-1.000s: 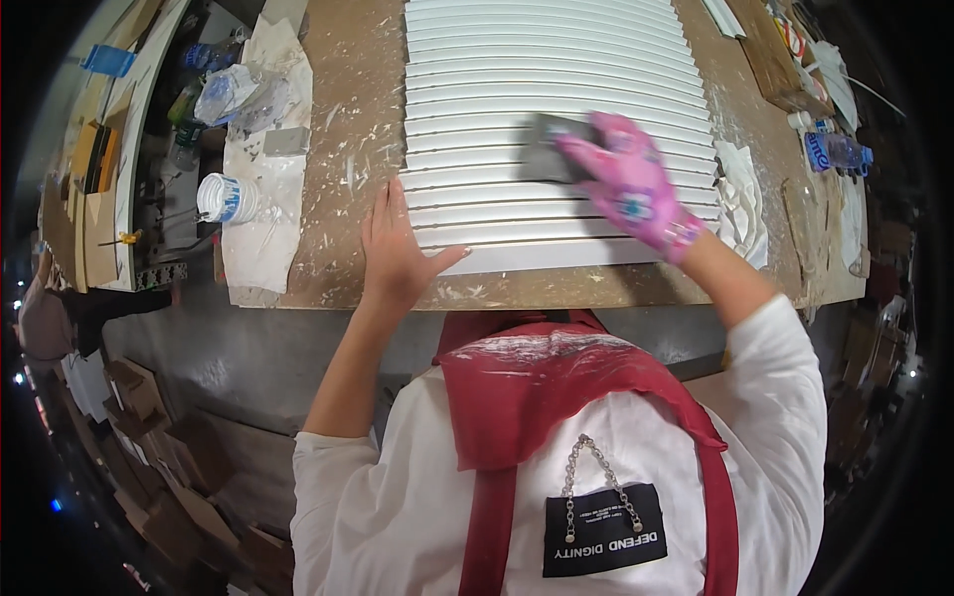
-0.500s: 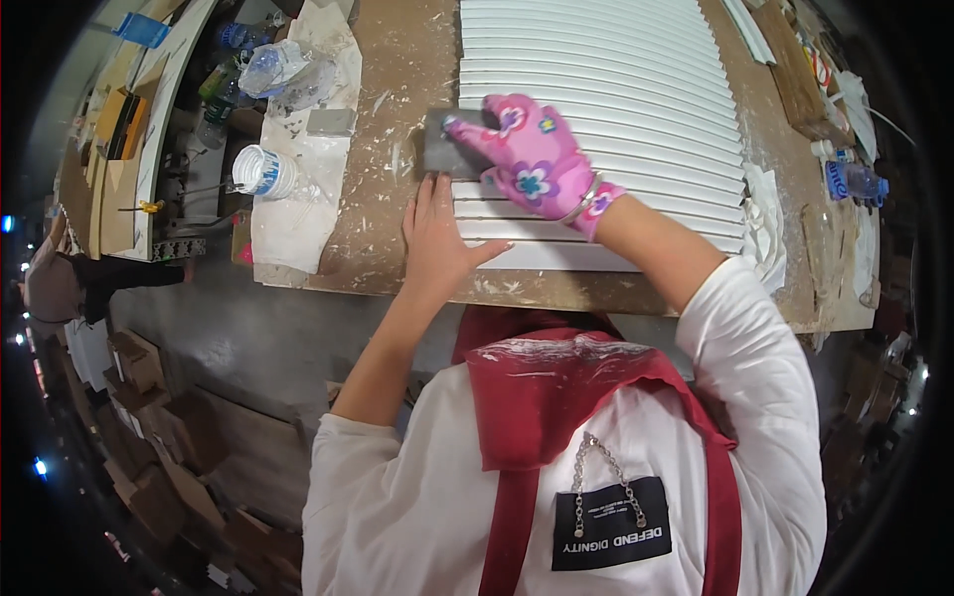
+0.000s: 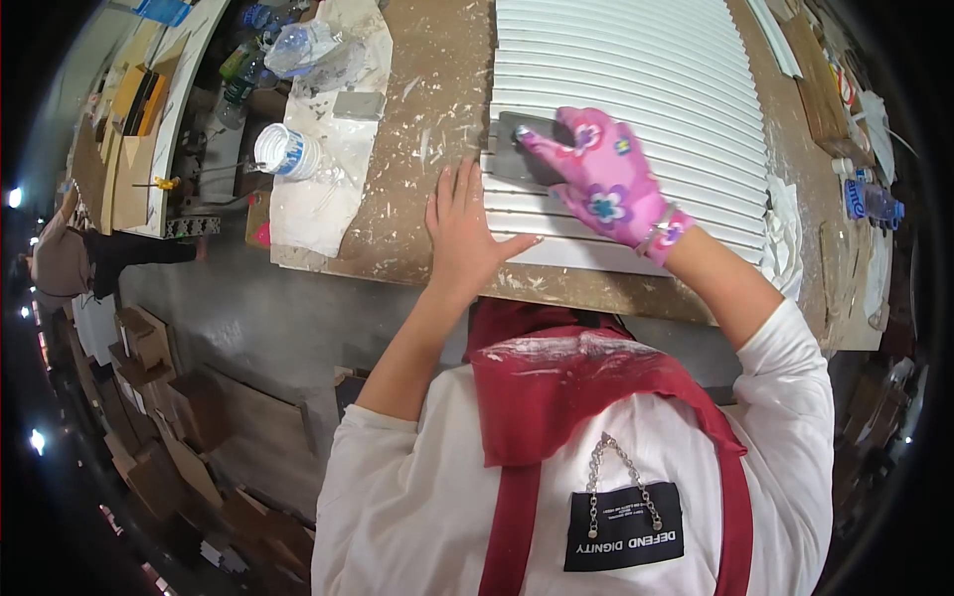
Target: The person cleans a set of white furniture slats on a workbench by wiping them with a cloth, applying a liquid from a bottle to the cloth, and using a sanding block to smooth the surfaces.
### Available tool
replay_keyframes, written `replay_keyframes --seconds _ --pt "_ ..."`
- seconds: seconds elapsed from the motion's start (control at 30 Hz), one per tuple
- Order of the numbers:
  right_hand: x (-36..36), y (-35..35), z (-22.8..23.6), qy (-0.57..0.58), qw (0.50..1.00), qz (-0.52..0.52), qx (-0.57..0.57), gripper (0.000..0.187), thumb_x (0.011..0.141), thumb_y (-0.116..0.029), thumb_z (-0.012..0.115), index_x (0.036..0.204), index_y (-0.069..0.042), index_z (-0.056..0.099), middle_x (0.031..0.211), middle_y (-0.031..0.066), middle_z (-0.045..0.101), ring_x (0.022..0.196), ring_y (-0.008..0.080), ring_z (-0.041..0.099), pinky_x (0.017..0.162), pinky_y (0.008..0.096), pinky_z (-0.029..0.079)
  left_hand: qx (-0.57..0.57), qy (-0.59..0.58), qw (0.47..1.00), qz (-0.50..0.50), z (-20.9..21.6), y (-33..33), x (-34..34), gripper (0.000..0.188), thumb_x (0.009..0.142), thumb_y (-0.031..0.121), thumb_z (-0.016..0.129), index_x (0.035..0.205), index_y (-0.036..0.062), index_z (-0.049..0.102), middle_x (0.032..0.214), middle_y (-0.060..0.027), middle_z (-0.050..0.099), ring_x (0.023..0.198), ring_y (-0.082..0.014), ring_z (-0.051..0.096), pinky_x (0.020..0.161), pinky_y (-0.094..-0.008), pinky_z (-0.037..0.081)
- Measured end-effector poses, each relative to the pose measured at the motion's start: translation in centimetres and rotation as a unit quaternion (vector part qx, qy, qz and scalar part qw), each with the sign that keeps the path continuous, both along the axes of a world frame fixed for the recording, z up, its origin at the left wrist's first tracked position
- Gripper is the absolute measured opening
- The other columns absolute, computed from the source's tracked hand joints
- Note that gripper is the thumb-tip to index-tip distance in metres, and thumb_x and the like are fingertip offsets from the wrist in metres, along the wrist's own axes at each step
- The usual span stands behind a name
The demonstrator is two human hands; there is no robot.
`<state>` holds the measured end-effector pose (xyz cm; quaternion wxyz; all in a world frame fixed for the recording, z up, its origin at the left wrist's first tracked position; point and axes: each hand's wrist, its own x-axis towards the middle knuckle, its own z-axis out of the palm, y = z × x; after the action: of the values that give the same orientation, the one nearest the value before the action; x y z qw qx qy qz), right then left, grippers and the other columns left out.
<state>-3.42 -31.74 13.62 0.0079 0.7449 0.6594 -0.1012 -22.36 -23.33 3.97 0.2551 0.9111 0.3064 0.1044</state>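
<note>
My right hand [image 3: 608, 179], in a pink flowered glove, grips a flat grey sanding block [image 3: 521, 159]. The block lies against the left ends of the slats of a white louvered panel [image 3: 636, 74], mostly on top of them. Just nearer to me, my bare left hand [image 3: 463, 230] rests with fingers spread at the panel's near left corner. Its fingertips lie beside the left edge, and the thumb reaches across the lowest slats. The glove covers part of the block.
On the worktable [image 3: 427, 89], a white cloth [image 3: 323, 204] holds a white plastic tub [image 3: 281, 151] and another grey block [image 3: 359, 105]. Bottles stand at the far left. Crumpled white paper [image 3: 783, 238] and a bottle [image 3: 879, 204] lie at the right. A person [image 3: 65, 258] is at far left.
The sanding block has shifted slightly right, from overhanging the panel's left edge to lying mostly on the slats. My left hand stays at the corner. The whole view has shifted.
</note>
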Motion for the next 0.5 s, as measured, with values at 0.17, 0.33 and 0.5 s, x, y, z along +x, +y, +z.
replay_keyframes --seconds 0.17,0.33,0.5 --pt "-1.6 3.8 -3.6 -0.021 0.962 0.02 0.273 0.056 0.076 -0.019 0.062 0.131 -0.022 0.052 0.121 0.0163 0.05 0.111 0.0324 0.049 0.083 0.0422 0.044 0.005 0.027 1.0 -0.015 -0.2 -0.1 0.0 0.115 0.062 0.057 0.078 0.143 -0.0058 0.026 0.147 -0.0228 0.031 0.138 -0.0412 0.022 0.108 -0.0562 0.018" --pt "-0.5 0.4 -0.9 0.033 0.997 0.003 0.068 0.069 0.07 -0.021 0.07 0.135 -0.02 0.048 0.114 0.0173 0.055 0.109 0.0328 0.051 0.088 0.0437 0.044 0.013 0.013 1.0 -0.002 -0.6 -0.3 0.0 0.111 0.063 0.056 0.077 0.141 -0.0057 0.028 0.144 -0.0227 0.034 0.137 -0.0393 0.024 0.108 -0.0556 0.018" --pt "1.6 1.3 -2.1 0.007 0.976 -0.025 0.216 0.058 0.075 -0.019 0.064 0.132 -0.02 0.051 0.118 0.0169 0.054 0.109 0.0325 0.051 0.091 0.0413 0.043 0.011 0.024 1.0 -0.012 -0.1 0.1 0.0 0.114 0.065 0.057 0.076 0.144 -0.0058 0.023 0.149 -0.0231 0.027 0.139 -0.0409 0.022 0.109 -0.056 0.018"
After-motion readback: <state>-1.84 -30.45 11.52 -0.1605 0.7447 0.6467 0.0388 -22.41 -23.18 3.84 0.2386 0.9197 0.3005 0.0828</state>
